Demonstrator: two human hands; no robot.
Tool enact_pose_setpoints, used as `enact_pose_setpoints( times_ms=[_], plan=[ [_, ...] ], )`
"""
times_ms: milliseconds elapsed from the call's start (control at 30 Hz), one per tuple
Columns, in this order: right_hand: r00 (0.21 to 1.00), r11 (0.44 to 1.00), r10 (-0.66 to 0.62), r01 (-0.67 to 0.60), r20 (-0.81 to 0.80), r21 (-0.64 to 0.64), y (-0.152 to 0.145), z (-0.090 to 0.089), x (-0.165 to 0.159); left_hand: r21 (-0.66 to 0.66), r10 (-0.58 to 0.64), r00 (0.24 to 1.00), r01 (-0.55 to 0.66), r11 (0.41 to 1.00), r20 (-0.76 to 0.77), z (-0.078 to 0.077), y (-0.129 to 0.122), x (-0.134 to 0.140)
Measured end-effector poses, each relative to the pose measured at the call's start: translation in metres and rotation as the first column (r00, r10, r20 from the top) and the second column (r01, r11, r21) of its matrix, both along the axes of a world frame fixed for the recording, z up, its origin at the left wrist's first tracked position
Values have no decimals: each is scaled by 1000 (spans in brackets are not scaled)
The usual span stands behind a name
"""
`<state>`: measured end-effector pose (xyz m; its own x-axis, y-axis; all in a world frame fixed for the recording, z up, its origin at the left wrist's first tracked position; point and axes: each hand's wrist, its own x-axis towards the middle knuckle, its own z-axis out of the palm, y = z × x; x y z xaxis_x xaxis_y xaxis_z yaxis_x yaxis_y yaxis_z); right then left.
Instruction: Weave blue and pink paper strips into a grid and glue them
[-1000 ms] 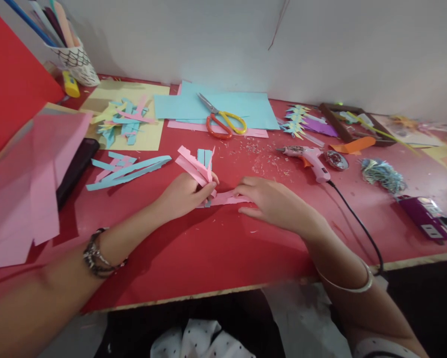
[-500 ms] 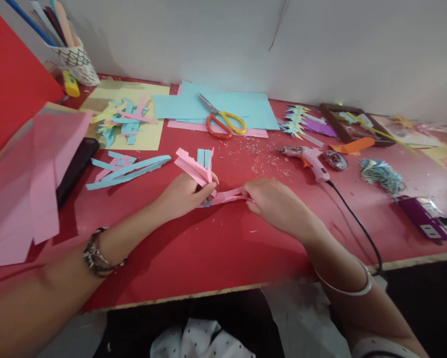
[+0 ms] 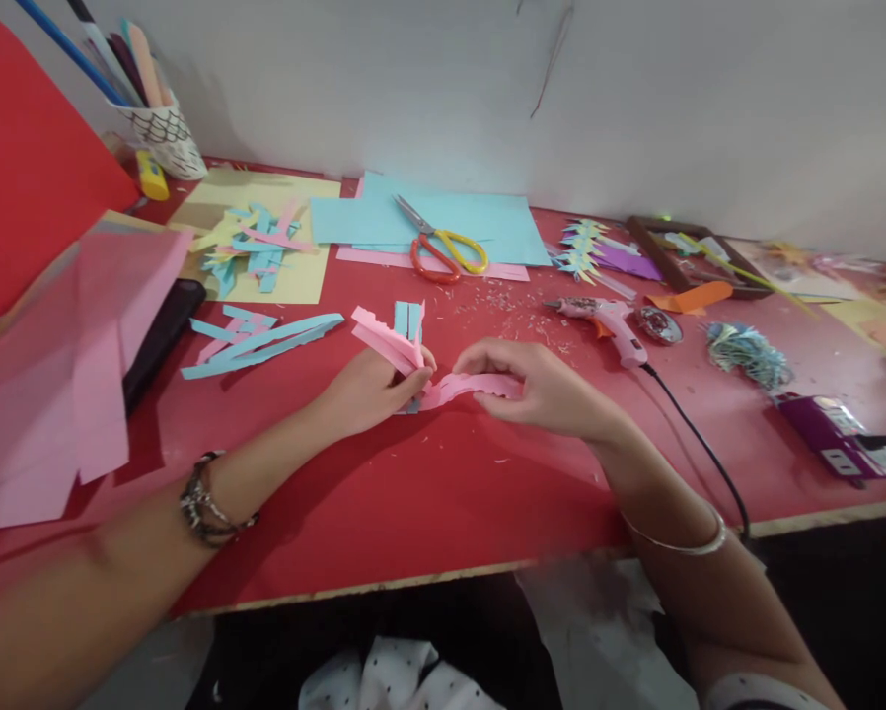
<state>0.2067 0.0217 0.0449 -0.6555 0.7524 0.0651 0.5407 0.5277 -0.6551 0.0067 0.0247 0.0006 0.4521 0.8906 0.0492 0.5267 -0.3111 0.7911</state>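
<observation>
Between my two hands, a pink paper strip [image 3: 464, 387] stretches across just above the red table [image 3: 413, 493]. My right hand [image 3: 539, 387] pinches one end of it, with the thumb and fingers curled around the paper. My left hand [image 3: 373, 387] is closed tight on the other end, and it also grips a bunch of strips [image 3: 393, 335], pink and blue, that stick up past my fingers.

Just past my right fingers, small paper bits lie on the table, and beyond them is a pink glue gun [image 3: 607, 321] with its black cord [image 3: 699, 439] running back beside my right arm. Off past my left fingers, more blue and pink strips [image 3: 258, 335] lie flat. Farther out from both hands, the scissors [image 3: 443, 247] with orange and yellow handles rest on a blue sheet [image 3: 502, 222]. Far beyond my left hand, by the wall, a cup of pencils [image 3: 158, 123] stands next to a yellow sheet [image 3: 302, 281].
</observation>
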Motion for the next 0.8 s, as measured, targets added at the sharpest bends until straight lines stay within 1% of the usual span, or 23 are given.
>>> enact_pose_setpoints(
  times_ms=[100,167,200,267,333,400,467,533,600,700,800],
  plan=[
    [988,999,-33,35,-153,15,2,-3,-1,-13,-2,1000,2,1000,8,1,0,0],
    [979,1000,-22,20,-203,-13,3,-5,-2,-9,0,1000,0,1000,7,1,0,1],
    [979,999,-5,-2,-203,-35,3,-6,-3,1,0,1000,0,1000,5,2,0,1],
    [990,998,34,-41,-140,-51,4,-8,-4,32,-6,1000,6,999,-3,2,0,1],
    [997,997,73,-73,-18,-16,6,-11,-3,52,-8,1000,9,999,-6,2,1,1],
    [987,991,130,-133,90,28,7,-13,-2,47,-5,1000,6,999,-7,2,0,1],
    [967,976,203,-212,153,46,9,-15,0,28,-1,1000,1,1000,-11,2,0,0],
    [951,961,256,-269,175,58,10,-16,2,10,-1,1000,1,1000,-24,2,0,0],
    [948,954,268,-286,169,87,11,-17,2,2,3,999,-3,1000,-34,2,1,1],
    [954,950,258,-280,155,139,12,-19,0,14,10,999,-10,1000,-41,2,1,1],
    [954,947,224,-262,201,188,12,-23,-2,29,8,999,-7,1000,-44,1,1,1]
  ],
)
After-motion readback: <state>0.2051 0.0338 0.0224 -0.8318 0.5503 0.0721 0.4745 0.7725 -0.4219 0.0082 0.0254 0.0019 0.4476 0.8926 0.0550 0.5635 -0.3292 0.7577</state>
